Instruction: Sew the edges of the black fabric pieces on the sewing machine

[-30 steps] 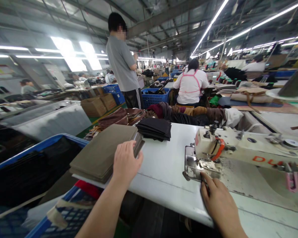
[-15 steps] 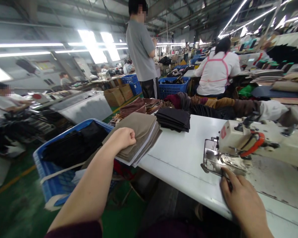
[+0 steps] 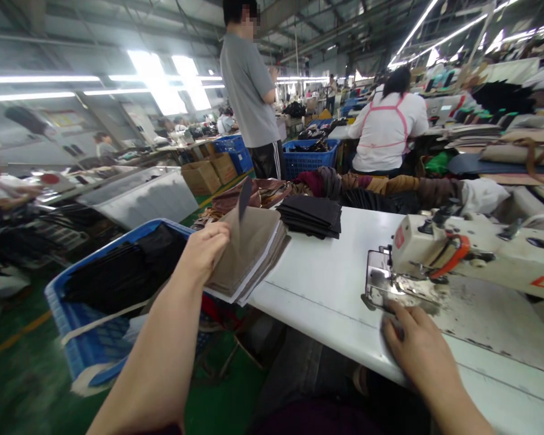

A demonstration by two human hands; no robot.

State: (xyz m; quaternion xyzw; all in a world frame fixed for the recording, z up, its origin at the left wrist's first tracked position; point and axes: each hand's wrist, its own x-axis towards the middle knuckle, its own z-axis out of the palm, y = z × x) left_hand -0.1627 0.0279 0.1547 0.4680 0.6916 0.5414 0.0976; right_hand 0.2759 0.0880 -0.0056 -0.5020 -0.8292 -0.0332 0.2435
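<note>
My left hand is closed on the edge of a thin grey-brown fabric piece, which is bent upward off a stack of brown fabric pieces. White layers show along that stack's side. At the sewing machine, my right hand rests on the table beside the metal needle plate. Its fingers are curled, with something small and dark by the thumb that I cannot make out. A pile of black fabric pieces lies just beyond the brown stack.
A blue crate with black fabric stands left of the white table. Heaped garments line the table's far side. A person in grey stands beyond, and another person in a pink-strapped apron sits facing away.
My left hand has pulled back toward the left, lifting the top fabric piece's edge off the stack. My right hand stays by the needle plate. The whole view has shifted slightly.
</note>
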